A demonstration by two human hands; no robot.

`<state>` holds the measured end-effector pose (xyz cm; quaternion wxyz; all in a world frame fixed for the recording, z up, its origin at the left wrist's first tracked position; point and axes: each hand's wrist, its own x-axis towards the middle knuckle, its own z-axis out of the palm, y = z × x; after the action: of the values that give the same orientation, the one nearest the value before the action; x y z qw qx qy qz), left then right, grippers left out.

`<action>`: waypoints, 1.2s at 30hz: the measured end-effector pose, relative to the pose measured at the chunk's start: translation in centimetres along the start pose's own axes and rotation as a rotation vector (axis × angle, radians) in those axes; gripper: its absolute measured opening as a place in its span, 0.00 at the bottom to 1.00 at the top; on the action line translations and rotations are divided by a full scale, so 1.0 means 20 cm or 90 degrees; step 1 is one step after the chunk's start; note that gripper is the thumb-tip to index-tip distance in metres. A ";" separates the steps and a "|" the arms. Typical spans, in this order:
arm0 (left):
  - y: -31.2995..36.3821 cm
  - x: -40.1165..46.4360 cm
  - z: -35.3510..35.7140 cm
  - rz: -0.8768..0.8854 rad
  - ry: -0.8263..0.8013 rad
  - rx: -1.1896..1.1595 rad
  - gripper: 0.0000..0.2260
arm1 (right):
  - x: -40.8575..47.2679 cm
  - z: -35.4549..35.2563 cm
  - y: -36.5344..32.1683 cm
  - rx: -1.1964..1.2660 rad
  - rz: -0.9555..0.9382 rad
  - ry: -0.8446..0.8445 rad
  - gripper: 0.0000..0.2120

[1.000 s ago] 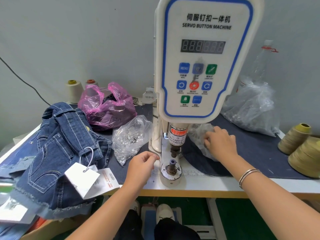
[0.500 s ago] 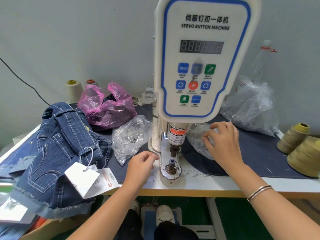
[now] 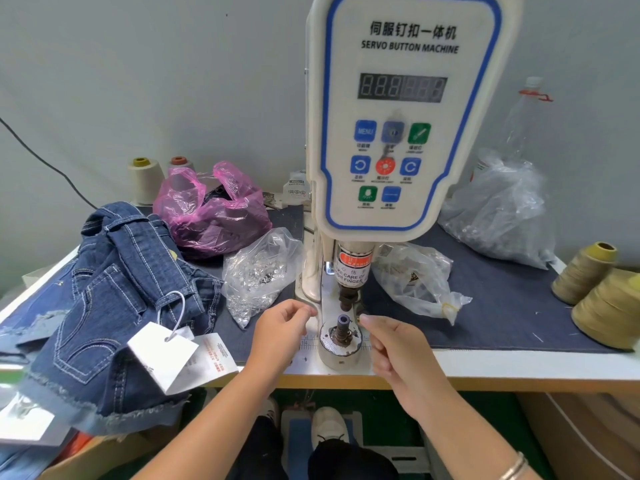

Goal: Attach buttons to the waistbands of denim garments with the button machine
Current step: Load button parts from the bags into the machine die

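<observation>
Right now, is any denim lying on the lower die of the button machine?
No, the lower die stands bare between both hands, and the denim shorts lie piled to the left.

Possibly a button, hidden between right hand (image 3: 398,344) fingertips.

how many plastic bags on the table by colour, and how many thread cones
pink bags: 1
clear bags: 3, one left of the button machine, one right of it, one at back right
thread cones: 4, two pale ones at back left, two tan ones at right
total: 8
</observation>
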<state>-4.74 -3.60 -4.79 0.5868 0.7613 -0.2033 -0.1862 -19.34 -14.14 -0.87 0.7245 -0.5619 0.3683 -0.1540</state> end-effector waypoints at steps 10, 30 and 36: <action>0.00 0.01 0.01 0.005 0.003 0.025 0.09 | 0.01 0.07 -0.06 0.005 0.047 0.021 0.17; -0.01 0.01 0.02 0.029 0.011 0.051 0.10 | 0.00 0.12 -0.04 0.151 0.125 0.002 0.09; -0.01 0.00 0.02 0.034 0.008 0.045 0.10 | -0.02 0.11 -0.07 0.176 0.133 -0.011 0.09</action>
<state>-4.86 -3.91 -5.17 0.5656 0.7772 -0.2259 -0.1582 -17.88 -12.76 0.76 0.8103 -0.4166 0.3936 -0.1222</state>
